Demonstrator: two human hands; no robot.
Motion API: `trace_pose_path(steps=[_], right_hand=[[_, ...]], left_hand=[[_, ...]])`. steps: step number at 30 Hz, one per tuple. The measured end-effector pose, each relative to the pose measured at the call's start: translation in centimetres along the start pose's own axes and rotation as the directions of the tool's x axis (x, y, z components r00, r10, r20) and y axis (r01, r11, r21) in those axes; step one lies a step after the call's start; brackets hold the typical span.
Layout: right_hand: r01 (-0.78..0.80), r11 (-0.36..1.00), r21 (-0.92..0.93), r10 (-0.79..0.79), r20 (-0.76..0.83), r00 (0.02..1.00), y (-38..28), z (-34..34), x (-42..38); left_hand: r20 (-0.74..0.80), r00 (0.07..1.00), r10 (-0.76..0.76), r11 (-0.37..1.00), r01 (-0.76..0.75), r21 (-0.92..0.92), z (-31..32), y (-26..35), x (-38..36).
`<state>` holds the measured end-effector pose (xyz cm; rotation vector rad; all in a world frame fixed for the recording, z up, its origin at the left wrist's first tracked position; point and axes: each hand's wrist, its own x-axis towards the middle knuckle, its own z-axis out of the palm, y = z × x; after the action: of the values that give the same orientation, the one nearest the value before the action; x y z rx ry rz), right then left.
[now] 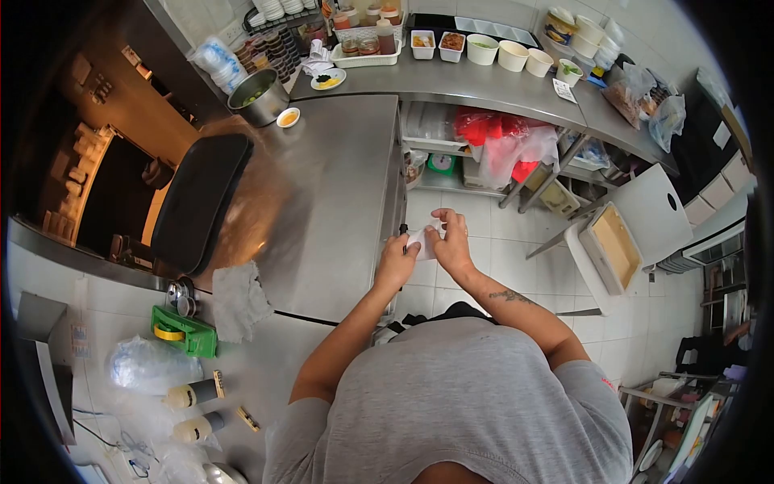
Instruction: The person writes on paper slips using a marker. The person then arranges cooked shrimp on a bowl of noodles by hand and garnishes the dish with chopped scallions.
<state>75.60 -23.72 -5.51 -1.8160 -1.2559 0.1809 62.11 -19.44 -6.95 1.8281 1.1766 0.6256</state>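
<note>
Both hands meet on a small white packet (422,240), held in the air just off the edge of the steel counter (339,202), over the tiled floor (484,274). The left hand (397,260) pinches its lower corner with fingers closed on it, and the right hand (448,239) curls over the top edge, thumb and fingers clamped on the same piece (paper or thin plastic, too small to tell).

This looks like the opening or unfolding step, the two grips pulling against each other. A clean tear would call for a steady hold low down while the upper hand peels away.

On the counter lie a black griddle (201,202), a crumpled cloth (238,298) and a green tape dispenser (187,332). Two squeeze bottles (195,410) lie nearer the person. Tubs of food (484,50) line the far counter, with red bags (492,129) on the shelf below.
</note>
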Motion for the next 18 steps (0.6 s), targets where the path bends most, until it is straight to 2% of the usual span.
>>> trace_pose_path(steps=[3, 6, 9, 12, 15, 18], right_hand=[[-0.128, 0.979, 0.157, 0.14, -0.064, 0.988, 0.5, 0.1, 0.9], [-0.429, 0.818, 0.383, 0.362, 0.236, 0.902, -0.5, -2.0, 1.9], [-0.349, 0.877, 0.33, 0.296, 0.199, 0.934, -0.2, -3.1, 2.6], [-0.245, 0.93, 0.272, 0.202, 0.178, 0.963, 1.8, -3.3, 3.3], [-0.248, 0.96, 0.127, 0.224, 0.179, 0.958, 3.2, -3.4, 4.0], [-0.279, 0.959, 0.048, 0.218, 0.505, 0.835, 3.5, -4.8, 4.8]], left_hand=[[0.075, 0.992, -0.1, 0.982, 0.111, -0.155, 0.9, 0.2, 1.0], [0.098, 0.984, -0.15, 0.949, 0.171, -0.265, 2.1, 0.9, 1.6], [0.209, 0.953, -0.219, 0.858, 0.29, -0.425, 2.6, 2.5, 1.3], [0.292, 0.922, -0.255, 0.848, 0.358, -0.39, 2.2, 3.5, 1.2], [0.132, 0.968, -0.215, 0.827, 0.252, -0.502, 1.3, 5.1, 1.8], [-0.014, 0.969, -0.246, 0.817, 0.2, -0.54, 0.4, 6.7, 3.1]])
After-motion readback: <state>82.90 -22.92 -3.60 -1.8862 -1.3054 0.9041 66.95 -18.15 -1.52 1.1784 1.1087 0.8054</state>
